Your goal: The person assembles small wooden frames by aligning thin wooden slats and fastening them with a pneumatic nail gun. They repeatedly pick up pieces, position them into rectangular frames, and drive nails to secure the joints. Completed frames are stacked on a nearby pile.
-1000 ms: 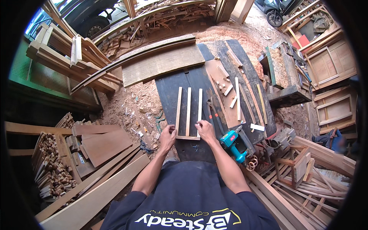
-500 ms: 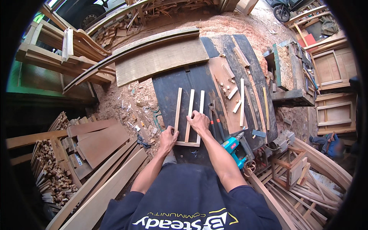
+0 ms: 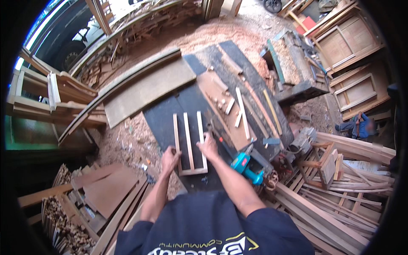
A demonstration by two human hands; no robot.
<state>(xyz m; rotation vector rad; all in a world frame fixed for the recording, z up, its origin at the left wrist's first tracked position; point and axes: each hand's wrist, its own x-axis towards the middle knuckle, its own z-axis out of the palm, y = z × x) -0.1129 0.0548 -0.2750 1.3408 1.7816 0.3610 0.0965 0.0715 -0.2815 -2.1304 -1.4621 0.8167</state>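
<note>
On the dark worktable (image 3: 159,112) lies a small wooden frame (image 3: 189,142): three parallel slats joined by a crosspiece at the near end, their far ends unjoined. My left hand (image 3: 171,159) is closed on the outer left slat, low down near the crosspiece. Gripping the outer right slat from its right side is my right hand (image 3: 208,147), a little farther up. The middle slat stands between my hands, untouched. Just right of my right forearm rests a teal nail gun (image 3: 246,166). Red-handled pincers (image 3: 220,139) lie beyond my right hand, partly hidden by it.
Loose sticks (image 3: 242,112) and small offcuts lie on a brown board to the right. A wide plank (image 3: 148,91) spans the table's far left. Stacked boards (image 3: 112,191) stand at left, and a shavings-covered bench (image 3: 289,63) at far right. Another person (image 3: 358,126) sits at right.
My right hand has gone from the middle slat to the right slat. My left hand stays at the left slat. The whole view has swung round and tilted.
</note>
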